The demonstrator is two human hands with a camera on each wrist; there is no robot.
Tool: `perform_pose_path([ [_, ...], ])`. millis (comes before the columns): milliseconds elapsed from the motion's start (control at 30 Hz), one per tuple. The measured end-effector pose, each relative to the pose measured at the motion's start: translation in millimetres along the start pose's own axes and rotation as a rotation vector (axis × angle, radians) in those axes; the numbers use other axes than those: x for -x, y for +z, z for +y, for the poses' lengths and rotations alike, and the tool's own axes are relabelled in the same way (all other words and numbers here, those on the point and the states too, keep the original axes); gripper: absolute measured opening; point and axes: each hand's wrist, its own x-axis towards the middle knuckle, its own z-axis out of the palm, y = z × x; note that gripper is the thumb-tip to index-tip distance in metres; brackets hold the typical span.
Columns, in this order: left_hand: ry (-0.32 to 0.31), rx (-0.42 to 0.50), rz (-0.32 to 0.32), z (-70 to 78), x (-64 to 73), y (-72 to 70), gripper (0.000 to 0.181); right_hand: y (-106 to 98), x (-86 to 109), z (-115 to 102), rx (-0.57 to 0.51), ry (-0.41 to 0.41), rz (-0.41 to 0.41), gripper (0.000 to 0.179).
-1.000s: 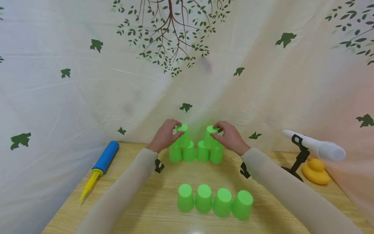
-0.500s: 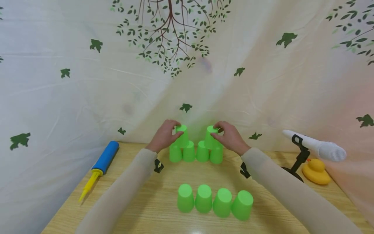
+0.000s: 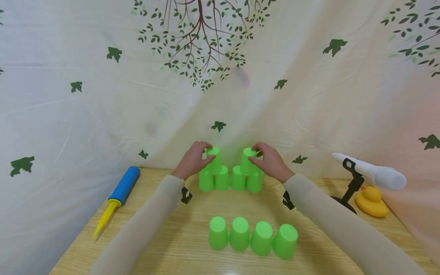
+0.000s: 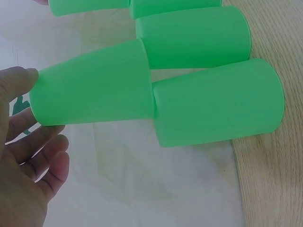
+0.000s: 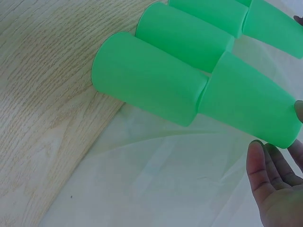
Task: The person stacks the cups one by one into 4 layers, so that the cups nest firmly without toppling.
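Upside-down green cups stand in a back row, with two more cups on top of them. My left hand (image 3: 194,159) pinches the upper left cup (image 3: 214,162) near its closed end. In the left wrist view that upper cup (image 4: 94,85) sits across two lower cups, touching the lower cup (image 4: 220,104). My right hand (image 3: 271,161) holds the upper right cup (image 3: 247,162) between thumb and fingers. The right wrist view has this cup (image 5: 251,101) resting against the rims of the lower cups, including the outer one (image 5: 147,78).
Several upside-down green cups, among them the leftmost (image 3: 218,233), line up nearer on the wooden table (image 3: 185,244). A blue and yellow hand pump (image 3: 123,186) lies left. On the right are a white microphone (image 3: 374,172) on a black stand and a yellow rubber duck (image 3: 371,201). A printed cloth hangs behind.
The upper left cup has shifted slightly left with my left hand. My right hand and its cup look almost still, and the front row stays put.
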Motion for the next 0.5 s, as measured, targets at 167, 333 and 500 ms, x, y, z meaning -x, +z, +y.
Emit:
perform_pose_path([
  [167,-0.004,0.004,-0.001,-0.1,1.4,-0.2,0.039,-0.4,1.3,-0.3,-0.012,0.003,-0.009,0.037],
  [333,-0.017,0.006,-0.011,0.0,2.4,-0.4,0.039,-0.2,1.1,0.0,-0.018,0.002,-0.011,0.036],
  [500,-0.025,0.012,-0.013,1.2,3.1,-0.8,0.04,-0.9,1.2,-0.5,-0.017,0.005,-0.016,0.036],
])
